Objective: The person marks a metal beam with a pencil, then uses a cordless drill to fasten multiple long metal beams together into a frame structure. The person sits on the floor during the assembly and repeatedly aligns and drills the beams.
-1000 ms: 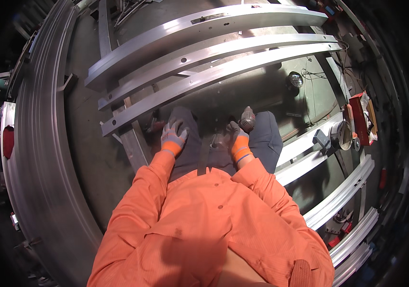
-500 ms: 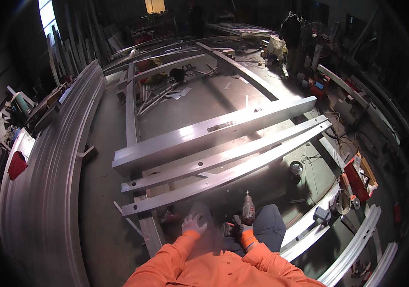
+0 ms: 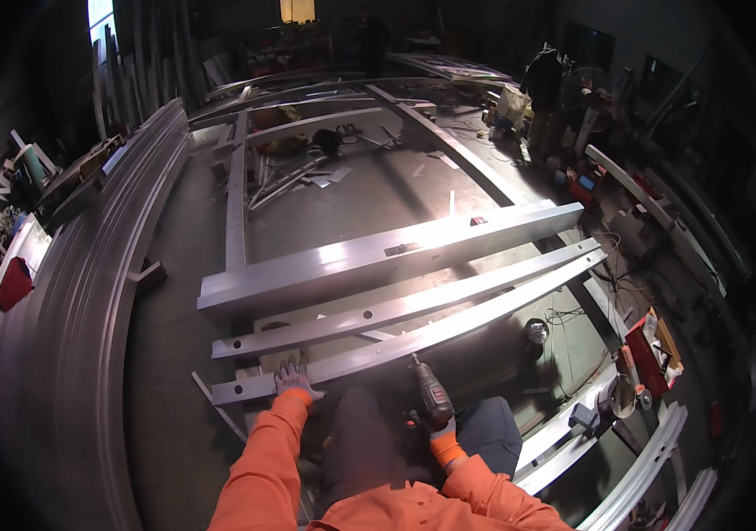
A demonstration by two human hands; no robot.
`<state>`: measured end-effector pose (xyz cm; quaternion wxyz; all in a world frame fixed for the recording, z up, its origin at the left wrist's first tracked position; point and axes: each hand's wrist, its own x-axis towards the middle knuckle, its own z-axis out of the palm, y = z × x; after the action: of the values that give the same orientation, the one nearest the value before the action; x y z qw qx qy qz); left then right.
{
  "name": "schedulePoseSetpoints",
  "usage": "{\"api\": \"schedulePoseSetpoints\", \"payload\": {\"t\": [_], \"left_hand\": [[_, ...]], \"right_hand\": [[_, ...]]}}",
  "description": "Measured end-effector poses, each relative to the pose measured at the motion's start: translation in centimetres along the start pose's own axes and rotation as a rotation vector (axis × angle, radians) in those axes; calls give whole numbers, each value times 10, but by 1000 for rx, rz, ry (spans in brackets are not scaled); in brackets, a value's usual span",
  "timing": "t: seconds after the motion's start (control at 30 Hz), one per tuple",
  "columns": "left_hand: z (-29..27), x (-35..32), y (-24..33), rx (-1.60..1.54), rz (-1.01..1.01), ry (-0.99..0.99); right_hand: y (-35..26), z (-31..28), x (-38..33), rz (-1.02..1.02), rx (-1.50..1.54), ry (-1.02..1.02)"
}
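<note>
My left hand, in a grey glove with an orange cuff, lies on the nearest metal bar close to its left end, fingers spread. A dark power drill is gripped by my right hand, which is gloved too. The drill points forward, and its tip is close to the near edge of that bar; whether they touch I cannot tell. Just beyond lies a second bar with round holes, and past it a wide silvery beam with a slot in its side.
Long ribbed metal profiles are stacked at the left. To the right stand a red toolbox and an angle grinder, with more metal profiles below. A shiny round object and cables lie on the floor.
My left hand has moved forward and left from my leg onto the nearest bar. My right hand has swung the drill's tip to the left, toward that bar. The view has shifted slightly.
</note>
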<state>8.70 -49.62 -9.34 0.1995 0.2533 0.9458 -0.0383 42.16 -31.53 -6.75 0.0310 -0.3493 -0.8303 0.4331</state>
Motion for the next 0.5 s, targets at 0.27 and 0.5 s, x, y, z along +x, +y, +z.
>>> {"api": "schedulePoseSetpoints", "payload": {"t": [0.27,0.5], "left_hand": [[39,52,-3,181,9,-211],[17,42,6,115,-15,-202]], "right_hand": [[81,19,62,-157,15,209],[20,-9,37,-246,408,219]]}}
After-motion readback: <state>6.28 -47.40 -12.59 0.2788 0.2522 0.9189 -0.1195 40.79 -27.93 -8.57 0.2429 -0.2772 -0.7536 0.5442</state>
